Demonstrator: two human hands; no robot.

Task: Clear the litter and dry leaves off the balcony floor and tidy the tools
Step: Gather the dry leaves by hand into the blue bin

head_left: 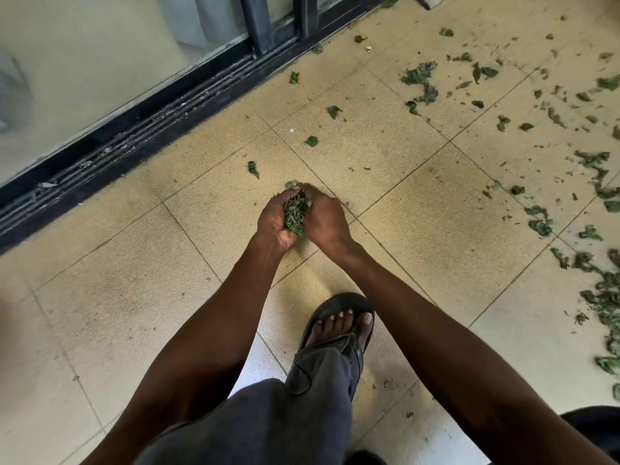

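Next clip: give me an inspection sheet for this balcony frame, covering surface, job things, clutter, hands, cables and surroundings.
Surface: beige tiled floor, dusty, crumbs scattered.
Job's things: handful of leaves cupped between both hands; loose leaves strewn at right and toward the door; denser leaf pile at right edge. No tools seen.
Clutter: small white scrap on a tile.
Hands: left hand and right hand curled round the handful.
Cables: nothing seen.
Surroundings: dark sliding-door track with debris; sandalled foot.

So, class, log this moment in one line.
left hand: cups leaf clump | right hand: presses clump | loose leaves: still on floor
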